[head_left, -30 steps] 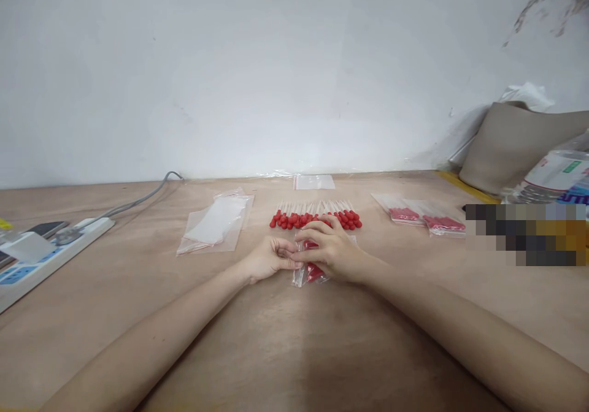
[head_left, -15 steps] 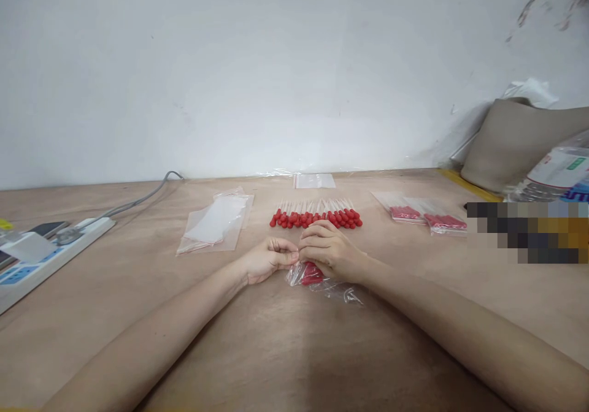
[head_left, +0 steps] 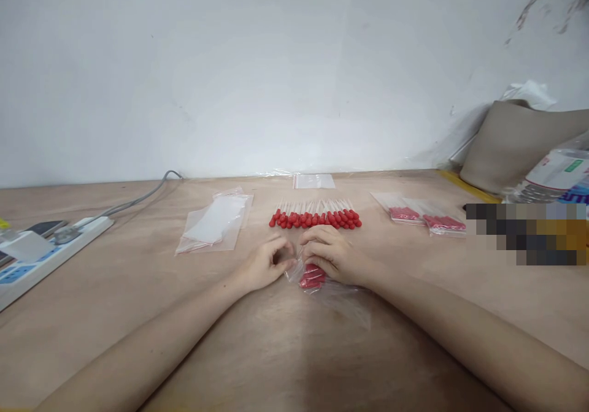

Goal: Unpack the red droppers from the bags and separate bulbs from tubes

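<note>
A clear plastic bag (head_left: 343,305) lies on the table in front of me with red-tipped sticks (head_left: 312,276) inside it. My left hand (head_left: 270,261) is at the bag's left edge, its thumb and curled fingers closing on the thin film. From the right, my right hand (head_left: 338,255) bends over the bag and grips its upper part; its fingers hide some of the contents. Just beyond both hands, a row of loose white sticks with red heads (head_left: 315,219) lies side by side, heads toward me.
Flat clear bags (head_left: 216,219) lie at left, and another small bag (head_left: 315,181) is near the wall. Filled bags (head_left: 444,223) sit at right. A power strip (head_left: 55,259) with a cable is far left; a plastic bottle (head_left: 547,176) stands far right.
My left hand's fingers have lifted and rounded, leaving a gap above the thumb. The bag has spread out toward me, and more of its red contents shows.
</note>
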{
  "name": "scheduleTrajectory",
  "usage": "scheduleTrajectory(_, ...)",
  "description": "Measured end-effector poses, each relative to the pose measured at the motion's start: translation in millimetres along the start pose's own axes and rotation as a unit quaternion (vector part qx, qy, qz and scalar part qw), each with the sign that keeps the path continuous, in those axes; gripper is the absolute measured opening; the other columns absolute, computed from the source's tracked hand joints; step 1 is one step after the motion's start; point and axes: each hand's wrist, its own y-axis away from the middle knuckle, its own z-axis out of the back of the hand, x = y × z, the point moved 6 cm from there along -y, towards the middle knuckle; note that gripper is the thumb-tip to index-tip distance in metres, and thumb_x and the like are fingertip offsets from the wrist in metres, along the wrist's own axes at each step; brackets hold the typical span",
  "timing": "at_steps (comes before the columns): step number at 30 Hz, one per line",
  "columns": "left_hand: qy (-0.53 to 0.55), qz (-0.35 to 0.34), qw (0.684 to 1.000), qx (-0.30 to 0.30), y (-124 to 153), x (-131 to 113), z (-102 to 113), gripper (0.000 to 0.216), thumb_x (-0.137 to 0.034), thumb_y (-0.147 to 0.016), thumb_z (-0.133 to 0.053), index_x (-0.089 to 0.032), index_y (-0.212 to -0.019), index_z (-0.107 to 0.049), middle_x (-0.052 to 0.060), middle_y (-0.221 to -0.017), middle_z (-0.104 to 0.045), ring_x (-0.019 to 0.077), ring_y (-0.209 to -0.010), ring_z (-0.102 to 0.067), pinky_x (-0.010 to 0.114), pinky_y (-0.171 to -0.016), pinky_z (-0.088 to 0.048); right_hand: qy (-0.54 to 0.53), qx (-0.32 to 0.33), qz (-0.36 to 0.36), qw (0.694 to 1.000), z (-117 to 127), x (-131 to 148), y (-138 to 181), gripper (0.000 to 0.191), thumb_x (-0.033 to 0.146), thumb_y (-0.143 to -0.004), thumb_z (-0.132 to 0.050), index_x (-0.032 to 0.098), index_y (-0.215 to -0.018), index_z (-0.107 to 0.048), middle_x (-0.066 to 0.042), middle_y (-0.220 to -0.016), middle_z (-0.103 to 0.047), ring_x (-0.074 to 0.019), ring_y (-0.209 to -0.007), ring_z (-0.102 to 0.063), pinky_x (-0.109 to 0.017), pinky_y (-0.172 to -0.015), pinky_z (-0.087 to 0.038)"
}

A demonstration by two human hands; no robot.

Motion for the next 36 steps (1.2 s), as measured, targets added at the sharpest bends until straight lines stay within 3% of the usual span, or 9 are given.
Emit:
scheduleTrajectory(4,-0.102,-0.149,0.983,0.024,2.5,-14.2,0.1,0.015,-0.018,-0.080,-0.052,-0.019,-0.086,-0.066,0.006,-0.095,-0.059,0.0163,-0.090,-0.053,0.032,-0.080,-0.042,0.025,0.023,-0.029,0.999,3.2,-4.6,4.3,0.016,0.025,-0.085,-0.047,0.020,-0.090,-0.061,-0.006,-0.102,-0.056,-0.0161,-0.097,-0.048,-0.034,-0.085,-0.035)
scheduleTrajectory(7,-0.115,-0.198,0.973,0.031,3.2,-15.8,-3.0,0.019,-0.017,-0.081,-0.051,-0.020,-0.091,-0.067,0.005,-0.090,-0.065,0.0174,-0.090,-0.055,0.034,-0.082,-0.043,0.038,0.041,-0.080,0.995,14.6,-8.4,16.3,0.023,0.037,-0.082,-0.052,0.023,-0.097,-0.060,-0.006,-0.099,-0.057,-0.0166,-0.092,-0.049,-0.034,-0.082,-0.036)
scheduleTrajectory(9,-0.104,-0.206,0.972,0.034,3.7,-14.3,-5.2,0.022,-0.016,-0.082,-0.050,-0.020,-0.095,-0.066,0.006,-0.090,-0.067,0.0176,-0.092,-0.057,0.034,-0.083,-0.045,0.039,0.068,-0.104,0.991,20.5,-8.6,28.7,0.035,0.049,-0.074,-0.058,0.023,-0.098,-0.060,-0.005,-0.093,-0.057,-0.0170,-0.085,-0.050,-0.033,-0.078,-0.037)
scheduleTrajectory(12,-0.070,-0.187,0.979,0.051,4.3,-10.7,-8.5,0.030,-0.013,-0.084,-0.044,-0.020,-0.108,-0.061,0.007,-0.106,-0.064,0.0159,-0.099,-0.058,0.030,-0.086,-0.046,0.043,0.105,-0.141,0.983,23.7,-10.1,47.9,0.052,0.057,-0.065,-0.062,0.023,-0.104,-0.058,-0.005,-0.092,-0.056,-0.0181,-0.083,-0.050,-0.032,-0.074,-0.039)
scheduleTrajectory(16,-0.053,-0.149,0.986,0.051,4.1,-8.1,-8.0,0.033,-0.016,-0.086,-0.044,-0.020,-0.117,-0.055,0.007,-0.113,-0.061,0.0156,-0.102,-0.058,0.028,-0.088,-0.046,0.056,0.094,-0.195,0.975,21.5,-19.0,60.4,0.039,0.048,-0.073,-0.058,0.021,-0.102,-0.057,-0.005,-0.089,-0.056,-0.0163,-0.079,-0.052,-0.028,-0.069,-0.040)
scheduleTrajectory(19,-0.050,-0.136,0.988,0.048,3.8,-8.2,-5.7,0.034,-0.022,-0.084,-0.050,-0.019,-0.117,-0.054,0.008,-0.111,-0.062,0.0174,-0.103,-0.058,0.028,-0.088,-0.046,0.082,0.073,-0.194,0.975,18.3,-24.1,59.1,0.029,0.040,-0.077,-0.056,0.021,-0.099,-0.057,-0.005,-0.088,-0.058,-0.0161,-0.079,-0.053,-0.029,-0.071,-0.039)
scheduleTrajectory(25,-0.052,-0.167,0.982,0.074,2.4,-8.1,-8.7,0.048,-0.030,-0.078,-0.059,-0.022,-0.124,-0.047,0.009,-0.123,-0.053,0.0195,-0.112,-0.051,0.033,-0.095,-0.041,0.097,0.053,-0.192,0.975,14.8,-27.7,57.6,0.024,0.037,-0.079,-0.054,0.018,-0.093,-0.058,-0.005,-0.083,-0.056,-0.0148,-0.073,-0.052,-0.027,-0.065,-0.040)
scheduleTrajectory(31,-0.137,-0.269,0.941,0.157,2.8,-17.9,-17.7,0.047,-0.031,-0.081,-0.055,-0.023,-0.126,-0.045,0.009,-0.124,-0.052,0.0206,-0.117,-0.045,0.036,-0.099,-0.038,0.145,0.069,-0.163,0.974,10.6,-20.7,57.6,0.026,0.036,-0.085,-0.045,0.017,-0.097,-0.057,-0.007,-0.088,-0.056,-0.0167,-0.078,-0.052,-0.030,-0.069,-0.041)
scheduleTrajectory(36,-0.246,-0.311,0.893,0.210,7.3,-25.9,-17.2,0.040,-0.016,-0.090,-0.036,-0.020,-0.130,-0.039,0.009,-0.131,-0.045,0.0200,-0.124,-0.037,0.037,-0.103,-0.034,0.142,0.061,-0.168,0.974,9.0,-21.8,58.0,0.024,0.034,-0.084,-0.046,0.016,-0.097,-0.056,-0.007,-0.088,-0.056,-0.0166,-0.078,-0.052,-0.030,-0.070,-0.042)
